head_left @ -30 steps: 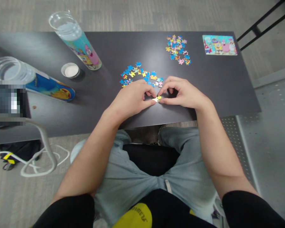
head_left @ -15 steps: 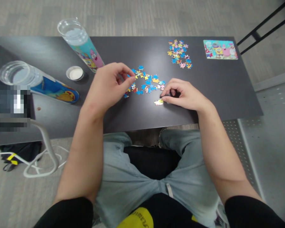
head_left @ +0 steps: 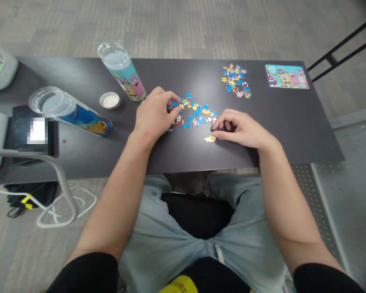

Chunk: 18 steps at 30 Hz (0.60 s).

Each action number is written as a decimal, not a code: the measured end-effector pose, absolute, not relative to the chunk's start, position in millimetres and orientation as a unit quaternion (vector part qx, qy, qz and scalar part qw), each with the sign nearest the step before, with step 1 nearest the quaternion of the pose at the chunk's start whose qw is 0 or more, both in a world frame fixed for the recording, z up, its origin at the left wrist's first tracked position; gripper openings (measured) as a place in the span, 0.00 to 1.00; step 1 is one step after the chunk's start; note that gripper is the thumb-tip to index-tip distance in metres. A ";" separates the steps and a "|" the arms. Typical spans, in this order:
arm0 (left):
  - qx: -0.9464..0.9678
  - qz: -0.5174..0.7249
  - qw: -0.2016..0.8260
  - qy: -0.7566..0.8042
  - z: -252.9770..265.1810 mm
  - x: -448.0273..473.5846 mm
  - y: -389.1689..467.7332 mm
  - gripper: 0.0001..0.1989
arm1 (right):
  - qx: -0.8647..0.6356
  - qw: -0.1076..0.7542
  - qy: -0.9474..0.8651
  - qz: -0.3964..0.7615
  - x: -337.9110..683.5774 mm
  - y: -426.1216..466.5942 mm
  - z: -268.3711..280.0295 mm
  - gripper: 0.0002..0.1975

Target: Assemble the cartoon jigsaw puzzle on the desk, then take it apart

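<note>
My left hand [head_left: 159,110] is over the left side of a loose pile of jigsaw pieces [head_left: 198,121], its thumb and index finger a little apart around pieces there. Its fingers partly hide that end of the pile. To the right, my right hand [head_left: 238,128] rests on the table with loosely curled fingers and a small gap between thumb and index finger. Just by its thumb lies a small yellow and white clump of puzzle pieces [head_left: 210,139]. Whether the thumb touches the clump, I cannot tell.
Farther back lies a second pile of pieces [head_left: 236,79], beside a cartoon picture card [head_left: 287,76]. Left of my hands stand two clear-topped printed tubes, one turquoise [head_left: 126,77] and one blue [head_left: 85,116], with a small white-filled lid [head_left: 110,100] between. A grey bent tube [head_left: 61,175] crosses the table's left front edge.
The camera view has shifted, so the table appears lower and farther right. My left hand has reached slightly deeper into the pile, its thumb and index finger parting. My right hand stays beside the clump.
</note>
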State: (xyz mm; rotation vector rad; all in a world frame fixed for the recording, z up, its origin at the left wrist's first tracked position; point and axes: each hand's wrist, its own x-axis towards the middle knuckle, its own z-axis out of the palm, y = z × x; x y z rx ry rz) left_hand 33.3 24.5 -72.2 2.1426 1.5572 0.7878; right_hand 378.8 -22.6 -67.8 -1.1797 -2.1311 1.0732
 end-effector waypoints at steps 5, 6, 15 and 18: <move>0.759 0.281 0.186 0.557 -81.7 37.9 29.2 0.06 | -0.428 0.242 -0.781 0.385 378.9 -23.2 -70.5 0.14; 0.757 0.281 0.186 0.560 -82.0 37.6 29.9 0.06 | -0.428 0.243 -0.781 0.385 379.0 -23.3 -70.9 0.14; 0.748 0.299 0.265 0.530 -71.2 43.8 23.9 0.09 | -0.433 0.239 -0.779 0.386 378.6 -22.9 -68.7 0.14; 0.748 0.305 0.296 0.510 -66.2 47.3 19.6 0.12 | -0.432 0.239 -0.777 0.391 379.1 -22.7 -69.2 0.14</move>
